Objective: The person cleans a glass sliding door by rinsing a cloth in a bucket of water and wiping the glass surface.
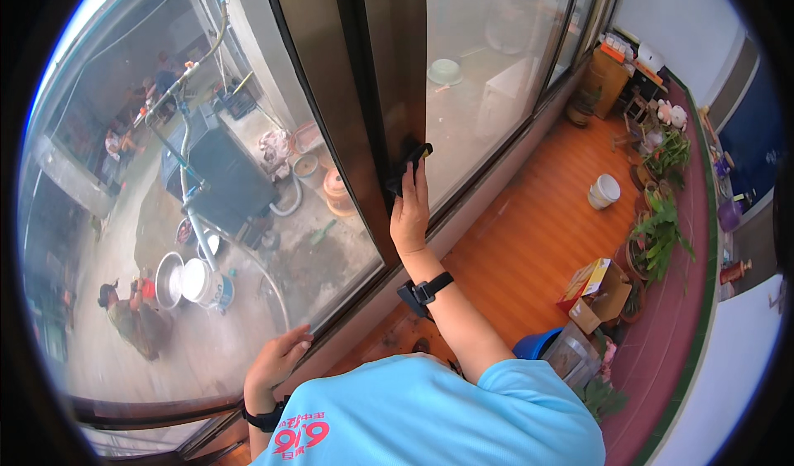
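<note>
My right hand (412, 212) is raised with its fingers stretched out, holding a dark cloth (406, 167) flat against the brown metal upright (397, 63) between two window panes. A small yellow patch shows at the cloth's upper end. Lower and to the left, my left hand (273, 359) is at the bottom of the large glass pane (260, 317), near the lower window rail (347, 301). Its fingers are extended and nothing shows in it; whether it touches the glass or rail, I cannot tell. Both wrists wear black straps.
Through the glass, a person (133, 317) sits beside white buckets (205, 283) and a metal basin (169, 280); others sit farther off. Indoors, a white bucket (603, 192), an open cardboard box (598, 295), a blue bucket (536, 344) and potted plants (660, 236) stand on the orange floor (496, 255).
</note>
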Tool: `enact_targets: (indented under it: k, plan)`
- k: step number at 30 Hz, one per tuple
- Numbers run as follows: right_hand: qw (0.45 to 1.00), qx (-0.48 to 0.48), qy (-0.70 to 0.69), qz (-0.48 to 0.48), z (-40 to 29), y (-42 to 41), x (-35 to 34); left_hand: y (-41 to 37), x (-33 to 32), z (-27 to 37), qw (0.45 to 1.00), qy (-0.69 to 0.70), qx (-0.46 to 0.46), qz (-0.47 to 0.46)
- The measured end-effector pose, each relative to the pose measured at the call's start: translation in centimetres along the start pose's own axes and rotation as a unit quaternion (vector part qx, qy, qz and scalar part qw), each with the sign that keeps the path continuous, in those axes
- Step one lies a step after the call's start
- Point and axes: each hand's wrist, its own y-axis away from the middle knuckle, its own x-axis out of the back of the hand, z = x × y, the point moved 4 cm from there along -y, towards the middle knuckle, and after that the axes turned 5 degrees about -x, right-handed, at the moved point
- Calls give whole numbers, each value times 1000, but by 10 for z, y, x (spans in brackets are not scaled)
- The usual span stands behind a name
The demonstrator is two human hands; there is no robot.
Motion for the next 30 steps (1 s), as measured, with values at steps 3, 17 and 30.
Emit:
enact_targets:
  k: [3, 17, 30]
  plan:
    - [995, -86, 26, -40, 29, 44, -11, -1, -3, -5, 1000, 12, 15, 5]
    - [725, -495, -470, -91, 85, 70, 19, -22, -7, 14, 1000, -3, -5, -8]
    - [530, -590, -590, 150, 187, 161, 203, -37, -15, 10, 998, 8, -4, -64]
